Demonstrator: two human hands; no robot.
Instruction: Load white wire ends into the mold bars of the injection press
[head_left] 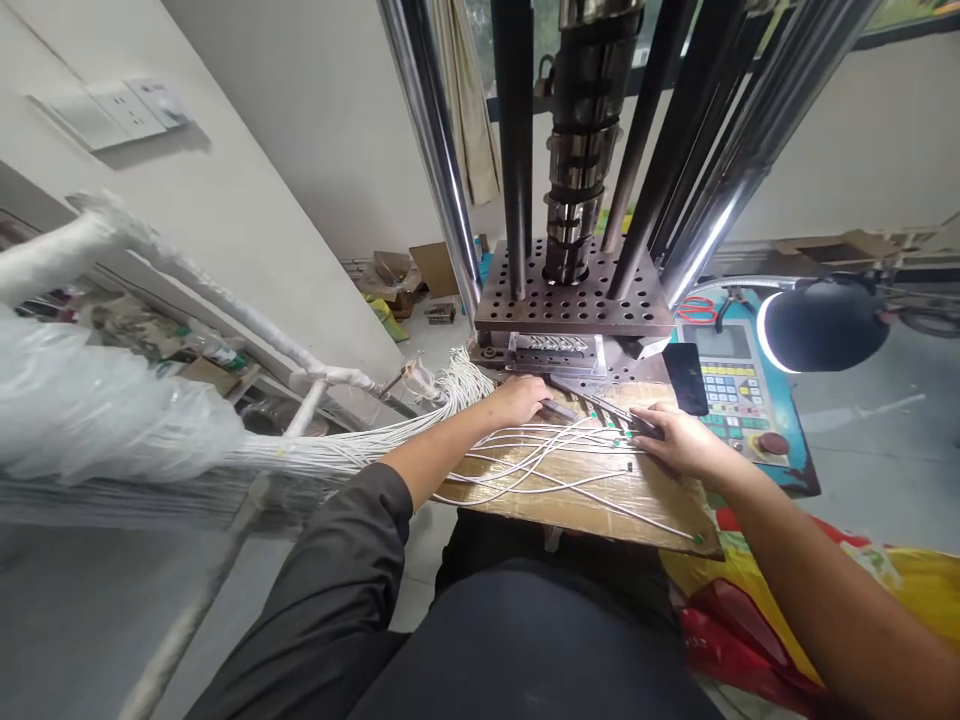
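My left hand (519, 398) is closed on one end of a short, flat metal bar (559, 411), just in front of the machine. To its right, my right hand (671, 438) grips the near end of a longer dark metal strip (609, 405) with slots or teeth along it; its exact kind is not clear. White cables (517, 470) lie across a tape-covered cardboard sheet (645, 510) below both hands. Several have small green ends, and one green end (698, 539) rests at the sheet's right corner. A small dark piece (630, 467) lies among the cables.
A press with a perforated steel plate (574, 312) stands ahead, a clear-covered fixture (555, 354) beneath it. The control panel (739, 390), a phone (685, 378) and a lamp (825, 322) are at right. A thick cable bundle (300, 455) crosses a wrapped frame (247, 325) at left.
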